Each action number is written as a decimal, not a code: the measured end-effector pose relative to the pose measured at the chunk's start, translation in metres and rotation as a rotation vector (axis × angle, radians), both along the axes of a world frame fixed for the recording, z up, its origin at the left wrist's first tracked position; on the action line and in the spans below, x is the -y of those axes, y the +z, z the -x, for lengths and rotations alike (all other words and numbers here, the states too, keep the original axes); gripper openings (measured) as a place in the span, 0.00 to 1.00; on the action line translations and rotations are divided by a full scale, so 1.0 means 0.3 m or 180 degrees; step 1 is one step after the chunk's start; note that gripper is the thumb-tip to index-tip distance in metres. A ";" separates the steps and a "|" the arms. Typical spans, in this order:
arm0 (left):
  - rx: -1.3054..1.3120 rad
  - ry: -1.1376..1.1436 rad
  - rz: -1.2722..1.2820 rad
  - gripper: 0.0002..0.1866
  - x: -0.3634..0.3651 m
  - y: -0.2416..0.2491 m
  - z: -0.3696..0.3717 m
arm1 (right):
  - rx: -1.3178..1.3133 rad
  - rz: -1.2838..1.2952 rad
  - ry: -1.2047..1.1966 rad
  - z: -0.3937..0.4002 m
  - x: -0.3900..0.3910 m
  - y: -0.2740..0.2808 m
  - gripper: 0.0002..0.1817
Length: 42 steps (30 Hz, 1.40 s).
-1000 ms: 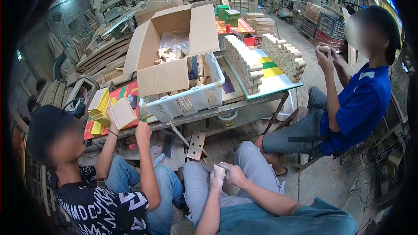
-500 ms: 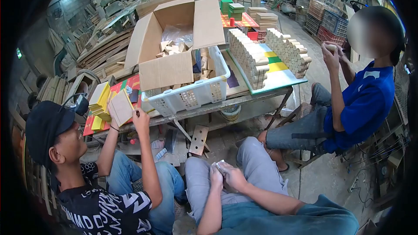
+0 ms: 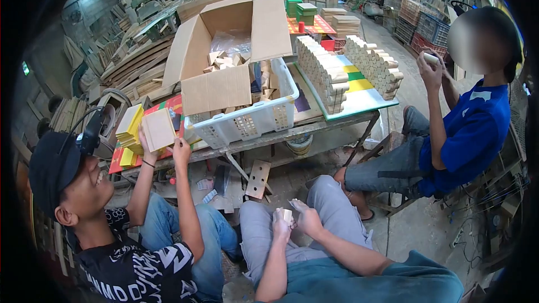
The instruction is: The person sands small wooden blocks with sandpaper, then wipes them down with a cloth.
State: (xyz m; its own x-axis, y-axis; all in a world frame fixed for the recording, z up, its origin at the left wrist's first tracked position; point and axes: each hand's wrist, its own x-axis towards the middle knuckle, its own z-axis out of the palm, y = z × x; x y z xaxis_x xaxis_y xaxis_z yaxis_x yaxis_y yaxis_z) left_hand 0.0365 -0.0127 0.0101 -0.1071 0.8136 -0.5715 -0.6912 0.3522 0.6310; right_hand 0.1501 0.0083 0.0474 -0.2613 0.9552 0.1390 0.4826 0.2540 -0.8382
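Above my lap, my left hand (image 3: 281,225) is closed around a small pale wooden block (image 3: 287,216), whose light face shows at the fingers. Just to the right, my right hand (image 3: 308,221) is closed, with a small whitish piece at its fingertips, too small to make out. A narrow gap separates the two hands. Beneath them are grey trousers (image 3: 325,196). Beyond my knees, a wooden board with dark holes (image 3: 257,179) leans near the table's legs.
A worktable (image 3: 224,150) holds a white crate (image 3: 247,125), an open cardboard box (image 3: 216,87) and stacked wooden cylinders (image 3: 323,70). One co-worker (image 3: 140,258) at left holds a flat wooden panel (image 3: 159,129). Another (image 3: 469,129) at right holds a small cylinder (image 3: 431,59).
My hands have moved apart, and the block's pale face now shows in my left hand. The left co-worker's panel has turned toward the camera. The right co-worker's cylinder has tilted.
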 end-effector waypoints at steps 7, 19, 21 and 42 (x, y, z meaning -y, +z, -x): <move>-0.1236 -0.0489 -0.0681 0.18 0.010 -0.018 -0.009 | -0.0081 0.0421 0.0089 -0.017 0.017 -0.007 0.26; -0.1984 -0.0185 -0.0760 0.17 0.019 0.046 -0.024 | -0.0308 -0.0080 0.0052 -0.006 0.013 -0.014 0.27; -0.2434 -0.0687 -0.0605 0.19 0.023 0.056 -0.024 | 0.0083 0.0251 -0.0031 -0.009 -0.004 0.031 0.26; -0.3061 -0.0788 -0.0511 0.25 0.014 -0.005 -0.022 | 0.0471 -0.0367 0.0095 -0.009 0.022 -0.035 0.24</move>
